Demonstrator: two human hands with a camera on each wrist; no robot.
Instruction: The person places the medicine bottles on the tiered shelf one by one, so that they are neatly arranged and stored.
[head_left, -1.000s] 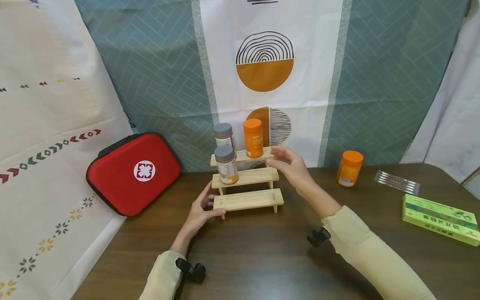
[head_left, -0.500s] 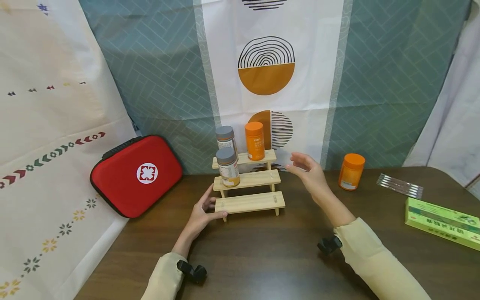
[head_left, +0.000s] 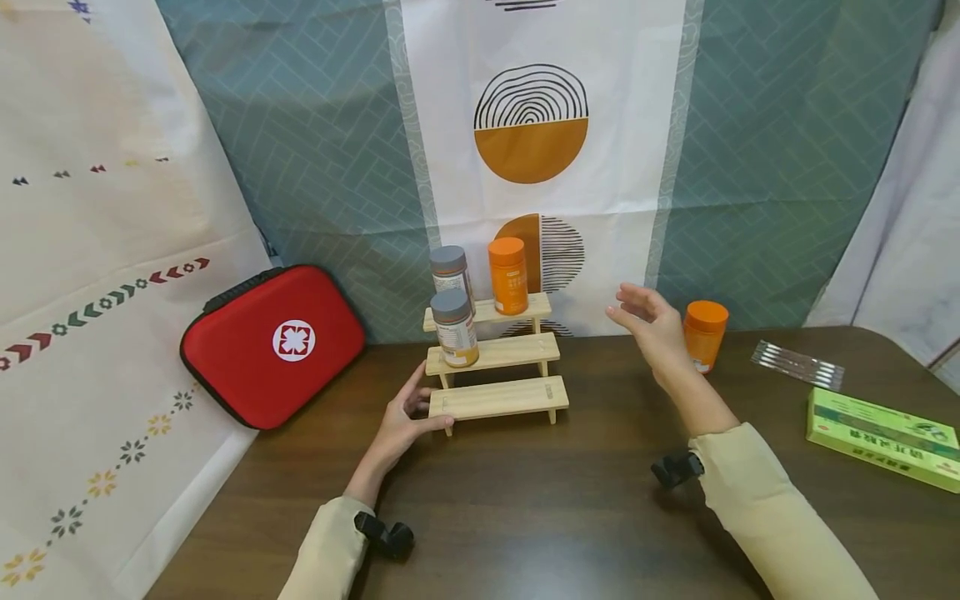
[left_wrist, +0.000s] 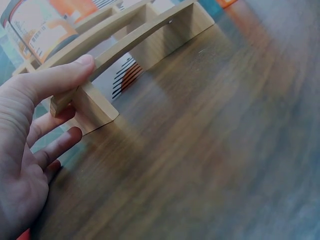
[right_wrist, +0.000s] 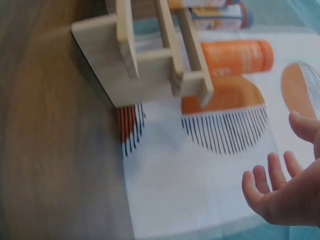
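A three-step wooden stand [head_left: 498,398] rests on the table before the backdrop. My left hand [head_left: 397,429] grips the left end of its lowest step, with the thumb [left_wrist: 75,72] on top and fingertips at the end and below. One grey-lidded bottle [head_left: 456,333] stands on the middle step and another grey-lidded bottle [head_left: 447,260] behind it on the top step. Right of that, an orange bottle [head_left: 508,279] is upright on the top step. My right hand [head_left: 662,337] is raised with nothing in it, fingers loosely bent, partly overlapping a second orange bottle [head_left: 706,329] on the table.
On the left a red zip case [head_left: 262,350] with a white emblem leans against the cloth. A clear packet of swabs [head_left: 798,365] and a green box [head_left: 885,437] lie at the right. The patterned cloth backdrop [head_left: 780,208] closes off the table's rear edge.
My right hand has left the right end of the top step and moved rightward toward the orange bottle on the table. My left hand keeps its place on the stand.
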